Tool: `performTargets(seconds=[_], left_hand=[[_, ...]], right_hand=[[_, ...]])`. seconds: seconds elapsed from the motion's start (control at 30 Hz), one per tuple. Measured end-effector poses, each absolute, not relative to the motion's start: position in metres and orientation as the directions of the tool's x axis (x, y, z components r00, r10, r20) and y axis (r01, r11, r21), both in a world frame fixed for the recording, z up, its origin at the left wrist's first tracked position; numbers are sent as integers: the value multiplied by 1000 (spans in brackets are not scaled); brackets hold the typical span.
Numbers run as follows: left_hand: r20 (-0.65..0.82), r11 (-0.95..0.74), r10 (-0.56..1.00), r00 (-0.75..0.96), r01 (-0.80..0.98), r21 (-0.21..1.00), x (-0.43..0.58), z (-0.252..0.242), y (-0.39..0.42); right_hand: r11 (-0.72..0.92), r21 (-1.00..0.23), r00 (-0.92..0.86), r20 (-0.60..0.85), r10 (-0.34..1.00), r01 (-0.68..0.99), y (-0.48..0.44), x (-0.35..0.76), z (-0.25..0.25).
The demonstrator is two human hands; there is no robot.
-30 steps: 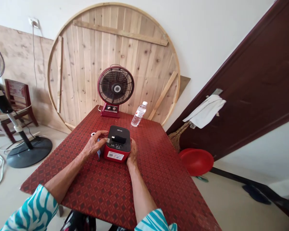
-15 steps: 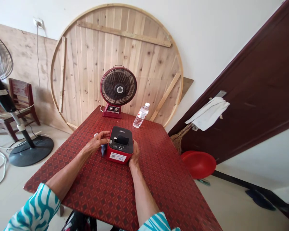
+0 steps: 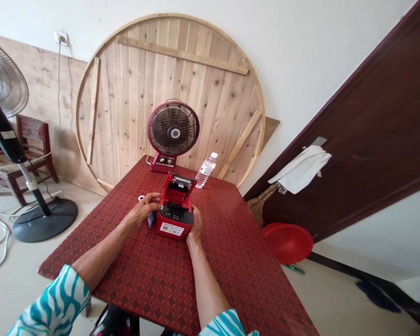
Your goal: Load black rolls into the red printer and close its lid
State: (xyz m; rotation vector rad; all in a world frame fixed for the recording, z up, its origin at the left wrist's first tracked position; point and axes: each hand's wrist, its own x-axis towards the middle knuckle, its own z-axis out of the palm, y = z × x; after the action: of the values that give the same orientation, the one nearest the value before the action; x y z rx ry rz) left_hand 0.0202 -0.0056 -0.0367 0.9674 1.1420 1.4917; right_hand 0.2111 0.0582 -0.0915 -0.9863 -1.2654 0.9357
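Observation:
A red and black receipt printer (image 3: 175,219) stands on the table with its lid raised, baring a red inner bay and a metallic roller. My left hand (image 3: 145,209) grips its left edge, fingertips at the small grey latch on top. Along the right side, my right hand (image 3: 195,226) is closed on the printer; its fingertips are hidden behind the body. A dark bluish thing (image 3: 151,220), too small to name, shows below my left fingers. Just beyond my left hand lies a small white roll (image 3: 140,198), partly covered by the fingers.
The table (image 3: 140,275) has a red patterned cover. Behind the printer stand a red desk fan (image 3: 174,133) and a water bottle (image 3: 206,170). To the left is a floor fan (image 3: 31,182) with loose cables; a red basin (image 3: 289,242) sits on the right.
The printer's black lid has swung up and back, showing the inside. Both hands stay at the printer's sides. The view has shifted slightly.

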Motion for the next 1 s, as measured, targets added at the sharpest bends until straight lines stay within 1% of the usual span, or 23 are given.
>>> performTargets(seconds=[0.13, 0.27, 0.53, 0.77, 0.83, 0.9, 0.93, 1.0], left_hand=[[17, -63, 984, -180, -254, 965, 19, -38, -5], [47, -85, 982, -183, -205, 975, 17, -39, -4], [93, -123, 968, -233, -115, 986, 19, -34, -7], [78, -98, 974, -215, -86, 991, 12, -18, -5], [108, -122, 963, -248, -43, 992, 8, -12, 1], [172, -168, 940, -296, 41, 985, 6, -8, 9], [209, -188, 930, -302, 96, 977, 6, -6, 14], [275, -219, 925, -263, 224, 950, 8, -4, 22]], right_hand=[[322, -947, 64, 321, 945, -9, 54, 212, -87], [314, -949, 40, 313, 949, -15, 55, 212, -88], [293, -956, 50, 291, 955, -34, 57, 211, -89], [297, -953, 54, 294, 954, -68, 60, 211, -91], [286, -955, 64, 282, 957, -77, 61, 210, -93], [282, -956, 71, 276, 959, -88, 62, 210, -95], [280, -956, 71, 274, 959, -93, 62, 209, -95], [273, -957, 68, 267, 961, -96, 63, 208, -96]])
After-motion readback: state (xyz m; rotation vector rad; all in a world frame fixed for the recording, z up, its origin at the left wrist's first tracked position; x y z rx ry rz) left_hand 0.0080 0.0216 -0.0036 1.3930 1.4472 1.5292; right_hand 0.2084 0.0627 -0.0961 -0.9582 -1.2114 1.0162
